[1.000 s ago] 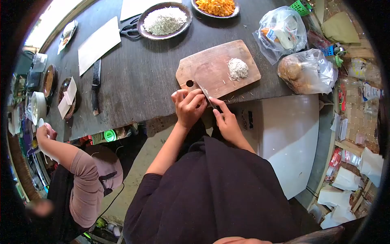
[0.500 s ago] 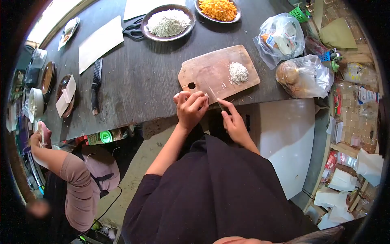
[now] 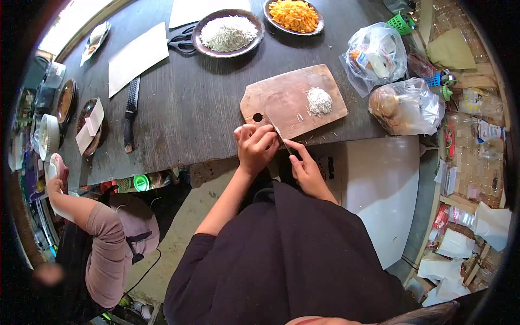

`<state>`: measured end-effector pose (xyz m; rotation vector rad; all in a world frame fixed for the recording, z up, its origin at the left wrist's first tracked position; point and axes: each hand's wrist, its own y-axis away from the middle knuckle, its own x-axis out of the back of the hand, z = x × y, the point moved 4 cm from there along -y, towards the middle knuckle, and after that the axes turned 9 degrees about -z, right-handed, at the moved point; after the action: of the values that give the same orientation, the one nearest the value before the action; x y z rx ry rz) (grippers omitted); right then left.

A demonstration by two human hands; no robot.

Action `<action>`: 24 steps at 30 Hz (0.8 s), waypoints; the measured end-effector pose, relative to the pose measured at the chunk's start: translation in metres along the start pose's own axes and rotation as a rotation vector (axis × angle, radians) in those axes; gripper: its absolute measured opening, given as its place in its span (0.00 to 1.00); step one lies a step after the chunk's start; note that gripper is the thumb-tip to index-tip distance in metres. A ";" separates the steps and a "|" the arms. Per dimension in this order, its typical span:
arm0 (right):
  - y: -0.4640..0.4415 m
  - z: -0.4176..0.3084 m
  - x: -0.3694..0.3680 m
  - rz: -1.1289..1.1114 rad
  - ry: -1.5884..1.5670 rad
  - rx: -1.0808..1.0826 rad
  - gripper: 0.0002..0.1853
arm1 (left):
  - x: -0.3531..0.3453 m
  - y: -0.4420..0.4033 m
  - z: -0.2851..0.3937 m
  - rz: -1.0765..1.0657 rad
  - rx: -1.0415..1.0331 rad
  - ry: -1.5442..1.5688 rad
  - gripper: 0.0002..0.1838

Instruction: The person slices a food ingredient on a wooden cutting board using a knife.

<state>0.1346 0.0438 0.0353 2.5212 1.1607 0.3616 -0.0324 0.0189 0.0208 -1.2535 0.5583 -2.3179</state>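
A wooden cutting board (image 3: 287, 100) lies at the table's near edge, with a small heap of white shreds (image 3: 319, 101) on its right part. My right hand (image 3: 307, 169) is closed on the handle of a knife (image 3: 278, 131), whose thin blade points up and left over the board's near edge. Just left of the blade, my left hand (image 3: 256, 149) has its fingers curled together near the board's hole; what they hold is hidden. Behind the board are a plate of white shreds (image 3: 228, 33) and a plate of chopped orange pieces (image 3: 294, 16).
Two plastic bags (image 3: 377, 52) stand right of the board. On the left lie a black-handled knife (image 3: 129, 119), a paper sheet (image 3: 138, 58) and dark scissors (image 3: 181, 43). A co-worker's hand (image 3: 55, 181) holds something pink at the far left.
The knife blade has shifted against my left fingers while both hands stay near the board's edge. The view has moved slightly. The co-worker's hand at the left has changed position.
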 end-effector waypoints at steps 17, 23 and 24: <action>0.006 -0.011 -0.007 0.100 0.186 -0.009 0.21 | 0.000 0.000 0.001 -0.002 0.010 -0.024 0.07; 0.007 -0.008 -0.006 0.112 0.151 0.054 0.21 | 0.000 -0.001 0.002 -0.009 0.014 -0.036 0.08; 0.008 -0.008 -0.006 0.103 0.152 0.039 0.21 | 0.001 -0.001 0.002 -0.013 0.016 -0.041 0.08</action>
<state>0.1328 0.0360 0.0454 2.6326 1.1029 0.5708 -0.0311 0.0188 0.0230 -1.2974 0.5191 -2.2974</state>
